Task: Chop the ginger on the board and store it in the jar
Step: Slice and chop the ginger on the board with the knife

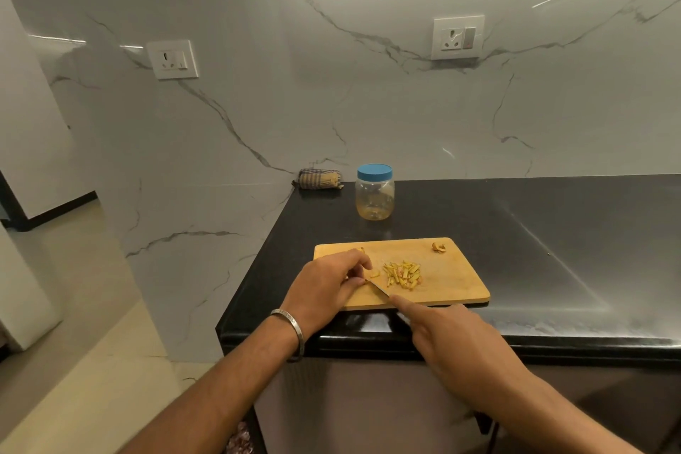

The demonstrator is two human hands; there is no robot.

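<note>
A wooden cutting board lies near the front edge of the black counter. A pile of thin ginger strips sits at its middle, and a peel scrap lies at the far right corner. My left hand rests on the board's left side with fingers curled over a small ginger piece. My right hand grips a knife, index finger along the spine, blade tip by my left fingers. A clear plastic jar with its blue lid on stands behind the board.
The black counter stretches to the right. A folded checked cloth lies at the back left corner against the marble wall. The counter's left edge drops to the floor. Two wall sockets sit above.
</note>
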